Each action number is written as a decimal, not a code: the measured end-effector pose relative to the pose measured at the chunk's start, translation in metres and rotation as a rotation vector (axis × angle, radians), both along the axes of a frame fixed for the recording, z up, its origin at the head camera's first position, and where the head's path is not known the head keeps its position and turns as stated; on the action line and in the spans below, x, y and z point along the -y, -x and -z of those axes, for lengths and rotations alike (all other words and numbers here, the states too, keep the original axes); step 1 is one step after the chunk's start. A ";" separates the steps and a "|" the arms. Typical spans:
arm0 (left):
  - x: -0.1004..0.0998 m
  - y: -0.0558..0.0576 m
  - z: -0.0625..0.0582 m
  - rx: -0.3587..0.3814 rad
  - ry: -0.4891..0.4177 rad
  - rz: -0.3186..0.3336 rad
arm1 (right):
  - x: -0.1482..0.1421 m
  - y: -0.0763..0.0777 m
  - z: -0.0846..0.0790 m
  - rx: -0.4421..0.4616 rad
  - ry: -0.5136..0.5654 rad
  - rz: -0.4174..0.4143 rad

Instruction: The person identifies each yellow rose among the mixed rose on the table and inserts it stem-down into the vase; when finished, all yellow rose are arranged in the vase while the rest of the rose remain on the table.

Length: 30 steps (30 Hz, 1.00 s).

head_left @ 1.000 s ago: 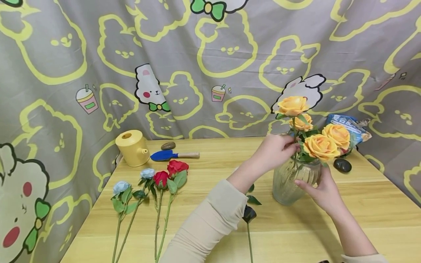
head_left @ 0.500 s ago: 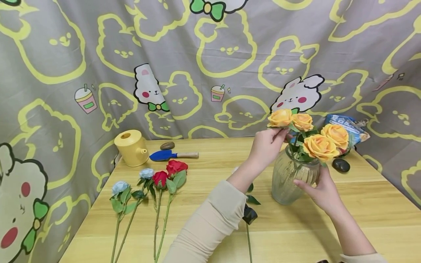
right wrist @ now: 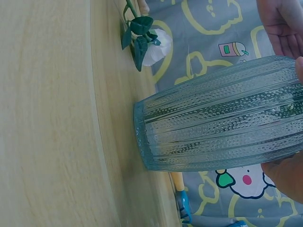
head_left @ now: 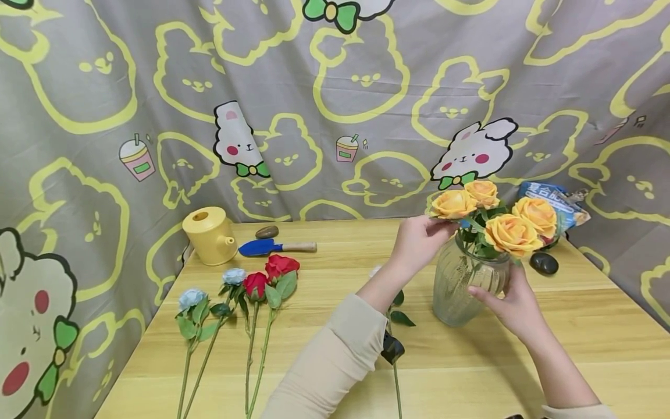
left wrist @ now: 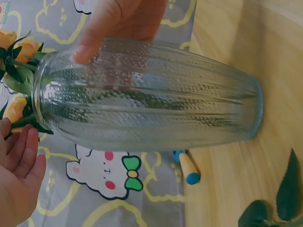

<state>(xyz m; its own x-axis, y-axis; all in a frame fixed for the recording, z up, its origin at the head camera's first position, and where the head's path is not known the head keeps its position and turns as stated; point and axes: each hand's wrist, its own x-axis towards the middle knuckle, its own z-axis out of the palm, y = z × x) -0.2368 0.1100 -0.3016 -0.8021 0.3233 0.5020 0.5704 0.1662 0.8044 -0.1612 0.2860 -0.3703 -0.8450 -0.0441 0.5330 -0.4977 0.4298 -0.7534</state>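
In the head view, a ribbed clear glass vase [head_left: 450, 294] stands at the right of the table, holding several yellow roses [head_left: 513, 234]. My left hand [head_left: 420, 241] pinches the leftmost yellow rose [head_left: 454, 203] just beneath its bloom, above the vase's rim. My right hand [head_left: 515, 305] grips the vase from the right, thumb across the front and the other fingers hidden behind. The left wrist view shows the vase [left wrist: 151, 99] with the right hand [left wrist: 125, 23] around its upper part. A white rose [head_left: 374, 270] lies partly hidden behind my left forearm.
Two light blue roses [head_left: 192, 298] and two red roses [head_left: 282, 265] lie at the left. Behind them are a yellow watering can [head_left: 211, 235], a blue trowel [head_left: 262, 247] and a brown stone [head_left: 267, 232]. A black stone [head_left: 544, 263] and a blue packet [head_left: 557, 202] sit beyond the vase.
The leftmost yellow rose has sunk lower into the vase. My left hand has moved left and its grasp is now just under the bloom. The right hand stays on the vase.
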 end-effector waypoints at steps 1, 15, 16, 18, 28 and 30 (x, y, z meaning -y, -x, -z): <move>0.002 0.000 0.002 0.010 -0.001 -0.004 | 0.000 0.000 0.000 0.001 0.001 0.000; 0.061 0.014 0.006 0.081 -0.050 -0.001 | 0.000 0.006 -0.001 -0.015 -0.032 0.004; 0.069 0.013 0.005 0.080 -0.028 -0.005 | 0.000 0.006 -0.001 -0.006 -0.035 0.009; 0.087 0.011 0.005 0.083 0.040 -0.005 | -0.001 0.006 -0.001 0.028 -0.041 0.023; 0.195 -0.011 0.026 0.130 0.275 -0.095 | -0.009 -0.001 0.000 0.071 -0.105 0.049; 0.210 -0.016 0.032 0.110 0.296 -0.124 | -0.010 -0.002 -0.001 0.070 -0.082 0.040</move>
